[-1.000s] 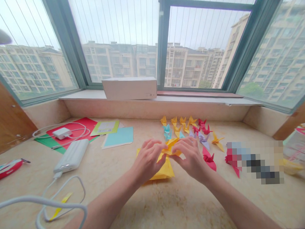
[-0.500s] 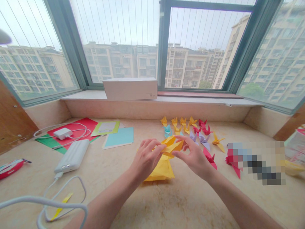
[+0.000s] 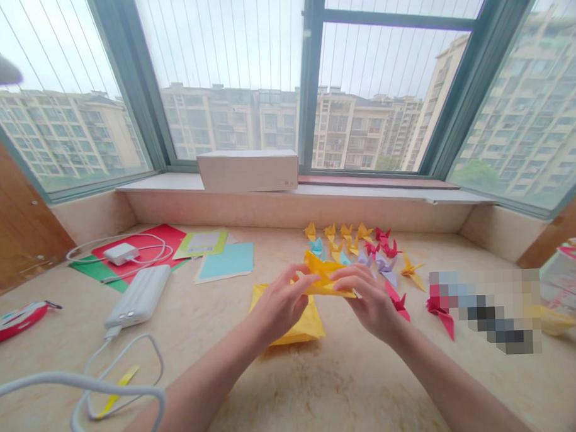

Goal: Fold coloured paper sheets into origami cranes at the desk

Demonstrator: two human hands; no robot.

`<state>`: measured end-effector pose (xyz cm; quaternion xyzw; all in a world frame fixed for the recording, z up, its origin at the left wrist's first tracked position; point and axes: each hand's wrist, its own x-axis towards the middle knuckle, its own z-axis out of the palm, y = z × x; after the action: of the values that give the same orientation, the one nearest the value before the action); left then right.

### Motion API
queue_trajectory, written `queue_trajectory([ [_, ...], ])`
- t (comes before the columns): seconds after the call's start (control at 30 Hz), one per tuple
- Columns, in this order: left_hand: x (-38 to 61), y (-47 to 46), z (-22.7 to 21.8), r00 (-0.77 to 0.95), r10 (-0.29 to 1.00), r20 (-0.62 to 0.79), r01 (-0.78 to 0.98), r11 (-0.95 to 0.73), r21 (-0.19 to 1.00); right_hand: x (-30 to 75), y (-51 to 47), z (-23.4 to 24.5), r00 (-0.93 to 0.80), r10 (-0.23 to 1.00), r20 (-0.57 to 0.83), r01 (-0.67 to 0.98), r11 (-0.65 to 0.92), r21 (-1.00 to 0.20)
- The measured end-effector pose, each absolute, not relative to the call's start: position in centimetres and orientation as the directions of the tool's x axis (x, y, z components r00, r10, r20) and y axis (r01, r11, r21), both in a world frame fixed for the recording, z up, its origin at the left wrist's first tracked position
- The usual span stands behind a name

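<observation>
A partly folded piece of yellow origami paper is held up between both hands over the worktop. My left hand pinches its left side with thumb and fingers. On the right side, my right hand grips it, fingers bent over the near edge. Beneath, a stack of yellow paper lies on the worktop, partly hidden by my left hand. Behind the hands stand several small folded paper cranes, among them a yellow crane, a purple crane and a red crane.
At the left lie a white power bank with cables, a white charger, red paper and blue paper. A red pouch sits at far left. A white box stands on the sill; another red crane is at right.
The yellow origami paper has been turned in my hands, and its long edge now faces me. My right-hand fingers have shifted over its near edge. The view has tilted slightly.
</observation>
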<state>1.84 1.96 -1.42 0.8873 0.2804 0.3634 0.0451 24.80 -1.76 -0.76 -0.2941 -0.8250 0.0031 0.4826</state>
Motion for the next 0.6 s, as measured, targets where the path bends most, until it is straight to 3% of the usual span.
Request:
queue_trajectory([
  [0.1,2.0,1.8,-1.3,0.564,0.601,0.567,0.467,-0.798,0.381,25.1,-1.8,-0.6,-0.443,0.423,0.791,0.505,0.846,-0.170],
  [0.23,1.6,1.4,-0.2,0.561,0.675,0.478,0.386,-0.725,0.571,25.3,-1.9,-0.3,-0.450,0.401,0.798,0.511,0.848,-0.139],
  [0.4,1.0,1.6,1.2,0.488,0.829,0.275,0.204,-0.414,0.887,25.3,-1.9,0.0,-0.474,0.357,0.805,0.497,0.863,-0.090],
  [0.6,1.3,2.7,0.8,0.413,0.902,0.123,0.089,-0.174,0.981,24.9,-2.0,0.3,-0.606,0.336,0.721,0.460,0.887,-0.027],
])
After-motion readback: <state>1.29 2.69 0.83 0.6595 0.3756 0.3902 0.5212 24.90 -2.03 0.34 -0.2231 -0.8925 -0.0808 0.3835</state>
